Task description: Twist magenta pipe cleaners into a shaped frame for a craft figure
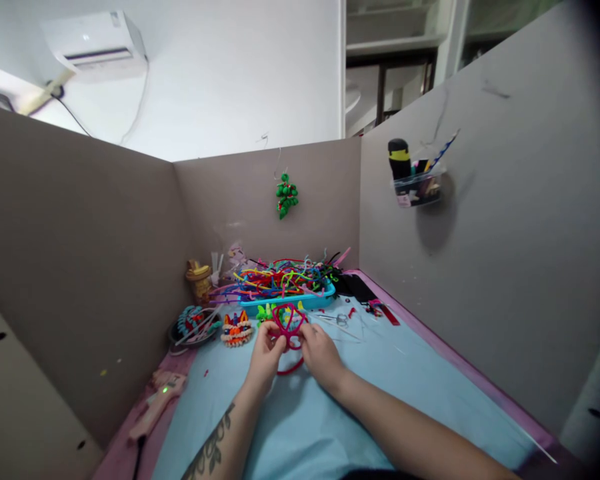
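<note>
Between my two hands is a magenta pipe-cleaner shape, bent into several loops with a wider ring hanging below. My left hand pinches its left side, thumb near the middle where the loops meet. On the other side, my right hand grips the right edge with its fingers closed. Just behind the loops stand small green and yellow figures, partly covered by the shape. An orange, cream and purple pipe-cleaner piece sits left of my left hand. Small scissors lie beyond my right hand.
A blue tray heaped with coloured pipe cleaners stands at the back. At left are a dark bowl, a brown-yellow cup and a pink corded tool. Grey partitions enclose the table; a caddy hangs right.
</note>
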{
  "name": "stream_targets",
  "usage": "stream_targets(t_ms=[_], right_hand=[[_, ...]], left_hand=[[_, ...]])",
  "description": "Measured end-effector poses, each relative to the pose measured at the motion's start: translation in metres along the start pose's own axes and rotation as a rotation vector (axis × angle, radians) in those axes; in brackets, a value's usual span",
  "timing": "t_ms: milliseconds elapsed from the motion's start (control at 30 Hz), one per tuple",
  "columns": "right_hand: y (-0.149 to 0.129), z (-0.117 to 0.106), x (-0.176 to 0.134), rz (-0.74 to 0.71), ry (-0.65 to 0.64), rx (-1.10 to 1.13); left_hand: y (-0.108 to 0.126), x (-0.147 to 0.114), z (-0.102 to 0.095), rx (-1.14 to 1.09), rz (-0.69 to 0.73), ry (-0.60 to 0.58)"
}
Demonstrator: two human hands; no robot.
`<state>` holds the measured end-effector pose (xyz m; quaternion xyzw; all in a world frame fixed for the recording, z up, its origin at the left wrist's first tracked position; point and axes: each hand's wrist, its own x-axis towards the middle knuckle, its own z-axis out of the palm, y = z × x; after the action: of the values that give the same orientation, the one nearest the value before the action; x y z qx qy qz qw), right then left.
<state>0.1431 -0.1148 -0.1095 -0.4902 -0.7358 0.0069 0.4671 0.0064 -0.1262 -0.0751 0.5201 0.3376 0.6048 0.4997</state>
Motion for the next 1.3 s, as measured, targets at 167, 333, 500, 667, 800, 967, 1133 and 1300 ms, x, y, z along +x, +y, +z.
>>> stream_targets(t_ms=[167,333,500,667,800,967,1133,1300], right_hand=[[0.003,0.000,0.001,0.021,0.036,0.164],[0.004,-0.002,0.001,0.042,-0.025,0.333],[-0.003,0.002,0.001,0.317,-0.048,0.707],[-0.011,0.000,0.000,0.296,-0.034,0.751],[-0.013,-0.005,-0.003,0.166,0.010,0.584],[-0.010,-0.007,-0.005,-0.054,0.026,0.434],[-0.011,-0.010,-0.006,-0.116,-0.021,0.309],[-0.012,-0.013,-0.004,-0.093,-0.045,0.255]], left_hand=[[-0.002,0.000,-0.003,0.019,-0.037,-0.020],[-0.001,0.001,-0.005,0.057,-0.005,0.036],[-0.002,0.004,-0.006,0.085,0.036,0.083],[-0.008,0.005,-0.007,0.012,-0.031,0.104],[-0.008,0.005,-0.006,-0.140,-0.129,0.123],[-0.005,0.005,-0.005,-0.297,-0.223,0.102],[-0.007,0.005,-0.005,-0.282,-0.224,0.136],[-0.006,0.007,-0.007,-0.155,-0.168,0.155]])
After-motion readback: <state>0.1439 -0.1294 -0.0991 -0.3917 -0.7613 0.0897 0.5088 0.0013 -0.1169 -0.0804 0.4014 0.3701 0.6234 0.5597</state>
